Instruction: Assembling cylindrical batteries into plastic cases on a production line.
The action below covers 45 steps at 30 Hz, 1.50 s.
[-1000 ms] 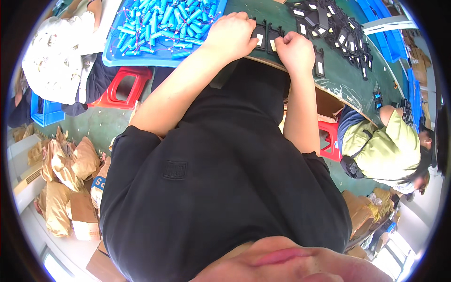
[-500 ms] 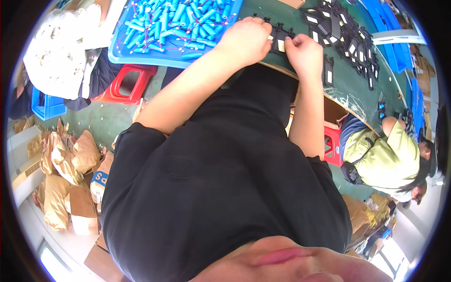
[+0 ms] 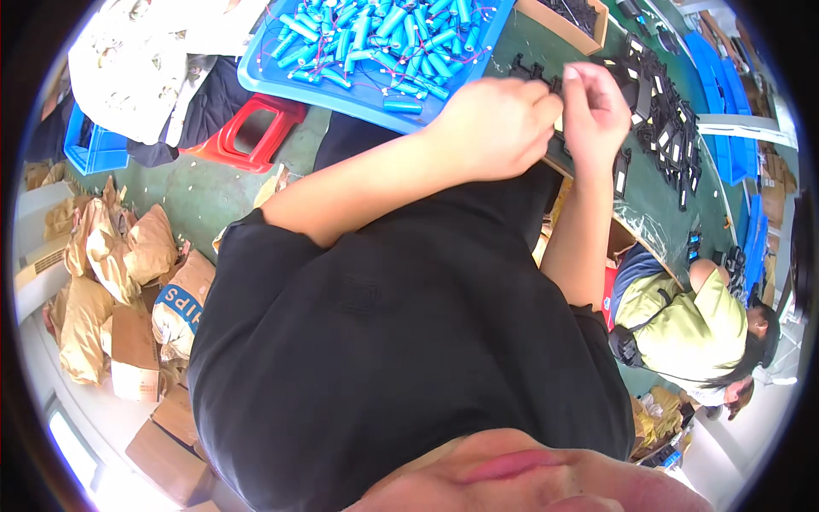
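My left hand is closed above the table's near edge, its fingertips turned toward my right hand; whatever they hold is hidden. Close beside it, my right hand has its thumb raised apart from loosely bent fingers, and nothing shows between them. Small black plastic casings lie in a row just behind my hands, partly covered by them. Another black casing with a pale label rests right of my right wrist. To the left, a blue tray holds many blue cylindrical cells with thin red wires.
A heap of black casings covers the right of the green table. An open cardboard box of black parts stands behind. Left of me is a red stool. A person in a yellow-green shirt sits at right.
My view has shifted, so the tray and table appear further right and lower. My hands have drawn closer together, and the left now hides more of the casings.
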Each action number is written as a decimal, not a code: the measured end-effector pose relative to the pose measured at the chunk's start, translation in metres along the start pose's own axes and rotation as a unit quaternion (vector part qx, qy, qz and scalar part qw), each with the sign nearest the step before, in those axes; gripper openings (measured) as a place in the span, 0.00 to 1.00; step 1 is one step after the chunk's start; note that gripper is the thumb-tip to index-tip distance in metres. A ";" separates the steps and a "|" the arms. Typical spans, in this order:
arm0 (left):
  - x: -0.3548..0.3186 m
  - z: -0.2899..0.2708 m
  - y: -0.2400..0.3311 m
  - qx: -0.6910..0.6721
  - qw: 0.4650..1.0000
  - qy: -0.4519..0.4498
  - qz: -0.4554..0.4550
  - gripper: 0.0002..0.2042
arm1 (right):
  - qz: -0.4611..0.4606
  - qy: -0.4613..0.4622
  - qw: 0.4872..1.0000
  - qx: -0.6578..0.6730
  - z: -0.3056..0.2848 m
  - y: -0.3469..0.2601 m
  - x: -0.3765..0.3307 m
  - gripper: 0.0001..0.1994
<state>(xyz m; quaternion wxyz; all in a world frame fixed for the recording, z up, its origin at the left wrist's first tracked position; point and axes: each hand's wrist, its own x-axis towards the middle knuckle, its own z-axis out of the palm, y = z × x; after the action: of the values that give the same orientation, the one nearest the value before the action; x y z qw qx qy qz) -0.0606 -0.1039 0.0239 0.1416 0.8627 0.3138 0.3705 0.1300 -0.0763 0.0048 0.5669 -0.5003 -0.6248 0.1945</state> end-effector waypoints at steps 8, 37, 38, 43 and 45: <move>-0.081 -0.065 -0.044 0.113 0.990 0.074 0.038 0.13 | -0.095 -0.175 0.974 -0.113 0.060 -0.003 0.051 0.12; -0.075 -0.080 -0.124 0.190 0.978 0.084 -0.028 0.08 | 0.107 -0.036 0.985 0.128 -0.026 0.017 0.041 0.16; -0.071 -0.083 -0.127 0.189 0.978 0.085 -0.014 0.09 | 0.118 -0.019 0.987 0.109 -0.032 0.015 0.037 0.18; -0.048 -0.079 -0.089 0.063 0.981 0.185 0.000 0.04 | 0.058 0.027 0.996 0.067 -0.073 0.032 -0.003 0.18; -0.024 -0.054 -0.049 -0.019 0.982 0.181 -0.050 0.07 | 0.080 0.067 0.992 0.067 -0.086 0.026 -0.024 0.16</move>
<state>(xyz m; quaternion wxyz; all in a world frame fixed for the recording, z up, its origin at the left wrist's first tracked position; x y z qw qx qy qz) -0.1341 -0.0818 0.0245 0.1177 0.7617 0.3702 0.5186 0.2145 -0.1137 -0.0042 0.6227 -0.5212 -0.5289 0.2468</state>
